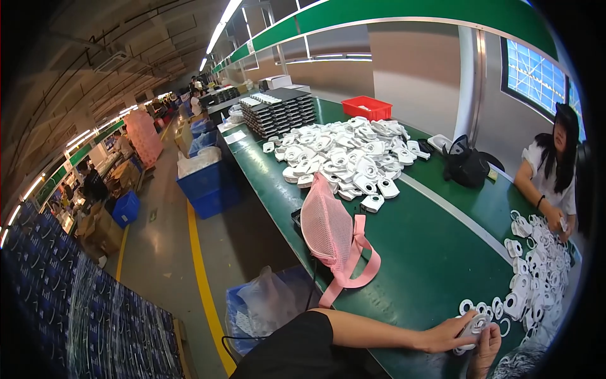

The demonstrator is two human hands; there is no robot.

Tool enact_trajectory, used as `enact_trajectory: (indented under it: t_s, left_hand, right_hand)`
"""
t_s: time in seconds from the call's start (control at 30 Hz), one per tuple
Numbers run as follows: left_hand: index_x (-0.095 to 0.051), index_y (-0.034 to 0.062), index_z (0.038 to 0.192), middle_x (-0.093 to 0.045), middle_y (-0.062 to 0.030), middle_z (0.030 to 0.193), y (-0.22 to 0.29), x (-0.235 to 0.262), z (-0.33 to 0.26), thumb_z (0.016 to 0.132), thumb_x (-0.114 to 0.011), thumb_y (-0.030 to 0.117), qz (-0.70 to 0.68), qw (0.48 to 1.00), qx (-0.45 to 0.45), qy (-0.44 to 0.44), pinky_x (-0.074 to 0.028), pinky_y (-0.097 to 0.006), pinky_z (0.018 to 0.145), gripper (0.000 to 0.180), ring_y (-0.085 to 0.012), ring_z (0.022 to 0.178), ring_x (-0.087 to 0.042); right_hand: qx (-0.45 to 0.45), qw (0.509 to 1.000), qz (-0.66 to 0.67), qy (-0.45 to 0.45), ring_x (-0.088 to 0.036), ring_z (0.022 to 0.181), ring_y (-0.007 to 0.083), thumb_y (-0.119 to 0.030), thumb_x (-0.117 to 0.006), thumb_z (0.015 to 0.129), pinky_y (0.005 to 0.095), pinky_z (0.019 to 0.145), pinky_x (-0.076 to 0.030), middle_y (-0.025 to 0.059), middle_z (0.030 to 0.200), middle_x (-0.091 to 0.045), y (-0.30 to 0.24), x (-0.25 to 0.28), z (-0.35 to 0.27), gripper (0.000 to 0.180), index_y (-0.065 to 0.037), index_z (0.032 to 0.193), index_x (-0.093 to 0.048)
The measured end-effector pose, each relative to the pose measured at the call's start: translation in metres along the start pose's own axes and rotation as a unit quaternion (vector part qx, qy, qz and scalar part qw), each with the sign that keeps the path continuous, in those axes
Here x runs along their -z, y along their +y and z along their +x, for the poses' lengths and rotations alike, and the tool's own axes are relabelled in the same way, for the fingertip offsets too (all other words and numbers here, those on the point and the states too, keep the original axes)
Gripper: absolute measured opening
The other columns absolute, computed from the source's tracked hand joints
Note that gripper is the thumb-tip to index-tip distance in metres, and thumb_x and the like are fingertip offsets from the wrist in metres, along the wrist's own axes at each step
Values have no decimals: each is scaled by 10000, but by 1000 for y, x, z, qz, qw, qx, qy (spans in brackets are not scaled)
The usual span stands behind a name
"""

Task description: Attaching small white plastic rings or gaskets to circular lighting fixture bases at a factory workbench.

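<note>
Near the lower right, my left hand (444, 336) is closed round a white plastic housing (473, 326) with a round opening. My right hand (485, 351) pinches the same part from its right side, fingers bent against it. Loose white rings (498, 308) lie on the green table just beyond my hands. To the right spreads a heap of white housings and rings (536, 281). Part of my right hand and its forearm is cut off or hidden at the lower edge.
A pink mesh bag (326, 221) lies at the table's left edge. Farther back are a large pile of white housings (350, 151), stacked dark trays (278, 114), a red bin (367, 108) and a black bag (466, 163). A co-worker (549, 164) handles parts at the right.
</note>
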State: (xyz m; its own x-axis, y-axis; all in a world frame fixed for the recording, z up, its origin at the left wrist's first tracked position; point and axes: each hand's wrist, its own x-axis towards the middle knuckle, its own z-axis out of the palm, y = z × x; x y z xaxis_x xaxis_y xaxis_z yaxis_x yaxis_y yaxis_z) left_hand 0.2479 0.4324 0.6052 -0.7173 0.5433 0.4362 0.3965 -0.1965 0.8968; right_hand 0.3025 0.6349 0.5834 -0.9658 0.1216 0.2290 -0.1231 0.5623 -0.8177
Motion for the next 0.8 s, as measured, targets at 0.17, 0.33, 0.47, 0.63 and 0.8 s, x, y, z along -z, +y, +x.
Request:
enact_trajectory:
  t_s: [0.17,0.33,0.47,0.63,0.8]
  left_hand:
    - [-297,-6,1213,-555,-264,942,-12,-4,-8,842,-532,123,66,995,-22,-70,-439,-447,711,457,-435,841,-547]
    - [-280,-33,1225,-546,-268,956,-19,-2,-11,840,-516,97,111,984,22,-137,-435,-467,733,470,-446,858,-544]
    - [-299,-23,1214,-551,-261,954,-15,3,-9,834,-519,92,119,983,-8,-138,-434,-462,741,454,-433,876,-549]
    - [-412,20,1080,-569,-225,915,-15,10,4,829,-538,150,18,990,18,-139,-442,-418,724,310,-407,849,-558]
    - [-477,23,930,-517,-81,766,-10,31,21,802,-585,162,-20,994,55,-88,-405,-301,625,218,-156,707,-493]
  right_hand:
    - [-189,974,127,-20,-508,1067,343,-245,-517,902,389,950,-395,209,1210,-496,-11,0,5,402,-17,1232,-491]
    - [26,990,55,129,-425,597,73,-101,-616,809,232,538,-348,6,667,-484,-10,-17,5,160,-17,756,-491]
    - [57,990,-58,113,-494,587,107,-62,-655,694,234,564,-396,33,648,-525,-47,-18,0,164,-3,752,-514]
    - [49,998,-9,45,-538,604,126,-36,-638,705,234,589,-432,65,691,-582,-34,-6,1,238,50,917,-572]
    - [110,991,-57,41,-549,604,141,-1,-529,849,259,561,-431,95,700,-599,-37,-2,4,149,42,962,-616]
